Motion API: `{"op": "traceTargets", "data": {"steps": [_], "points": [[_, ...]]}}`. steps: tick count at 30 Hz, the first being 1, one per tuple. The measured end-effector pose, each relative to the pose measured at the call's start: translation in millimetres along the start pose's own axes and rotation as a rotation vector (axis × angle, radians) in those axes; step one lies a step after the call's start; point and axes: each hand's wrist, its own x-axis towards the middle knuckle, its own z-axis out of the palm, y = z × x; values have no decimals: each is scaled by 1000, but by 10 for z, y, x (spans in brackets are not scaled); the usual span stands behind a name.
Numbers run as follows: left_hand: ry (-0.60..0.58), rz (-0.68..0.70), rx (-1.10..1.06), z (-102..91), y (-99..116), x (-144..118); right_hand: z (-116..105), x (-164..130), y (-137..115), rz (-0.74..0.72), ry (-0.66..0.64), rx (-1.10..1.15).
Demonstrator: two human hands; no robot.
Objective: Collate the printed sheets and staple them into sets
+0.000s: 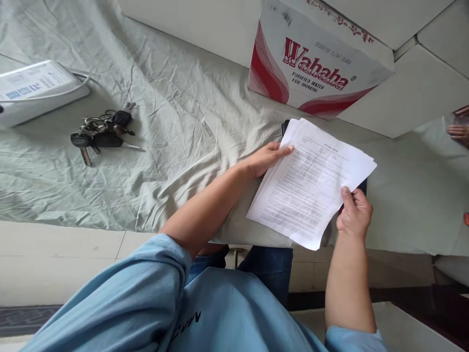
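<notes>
A thin stack of printed paper sheets is held up between my two hands, tilted, its text side facing me. My left hand grips the left edge, thumb on top and fingers underneath. At the lower right edge, my right hand pinches the sheets between thumb and fingers. Something black shows from beneath the paper at the upper left and again near my right hand; most of it is hidden, so its kind is unclear.
A Wahaha water carton stands behind the paper. On the wrinkled green cloth to the left lie a bunch of keys and a white box-shaped device with a cable. Another person's hand shows at the far right.
</notes>
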Motion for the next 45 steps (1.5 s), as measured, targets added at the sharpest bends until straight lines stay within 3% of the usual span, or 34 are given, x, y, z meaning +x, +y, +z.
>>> {"op": "traceTargets", "data": {"steps": [6, 12, 16, 23, 30, 36, 45], "points": [[-49, -43, -142, -34, -46, 72, -104, 131, 170, -101, 119, -65], [-97, -47, -156, -45, -20, 48, -289, 26, 253, -10, 253, 117], [-132, -46, -126, -35, -21, 33, -264, -36, 173, 14, 192, 175], [-148, -116, -196, -8, -117, 38, 22, 46, 172, 13, 95, 203], [-165, -169, -253, 2, -143, 88, -41, 130, 315, 3, 175, 150], [-195, -144, -194, -15, -143, 85, -134, 110, 241, -41, 177, 153], [-210, -71, -176, -2, -151, 63, 26, 129, 106, -102, 165, 143]]}}
